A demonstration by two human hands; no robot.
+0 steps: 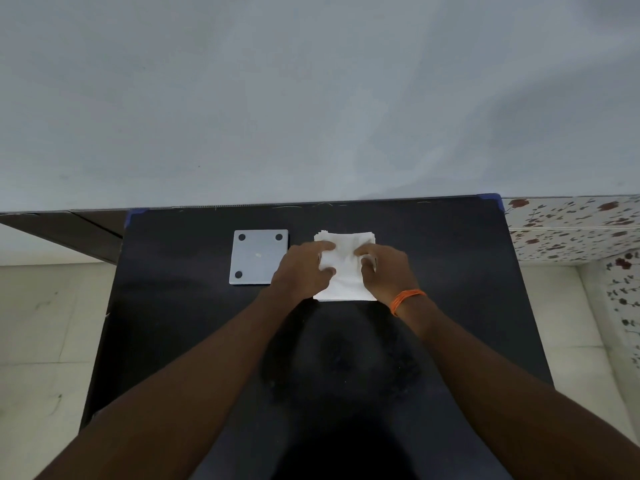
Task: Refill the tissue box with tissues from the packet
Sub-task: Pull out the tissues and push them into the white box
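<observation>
A white stack of tissues (346, 282) lies on the black table (194, 334), right of centre near the far edge. My left hand (303, 270) presses on the stack's left side, with fingers and thumb pinching the top tissue. My right hand (388, 270), with an orange thread band at the wrist, grips the right side of the same top layer. A flat grey square panel (258, 259) with three dark round pads showing lies just left of the stack, its near right corner hidden by my left hand. I cannot tell whether a packet wraps the tissues.
The table's far edge meets a plain pale wall (311, 98). Blue tape marks the far corners (493, 199). Pale floor tiles (45, 341) lie to the left, and a floral-patterned surface (571, 230) to the right.
</observation>
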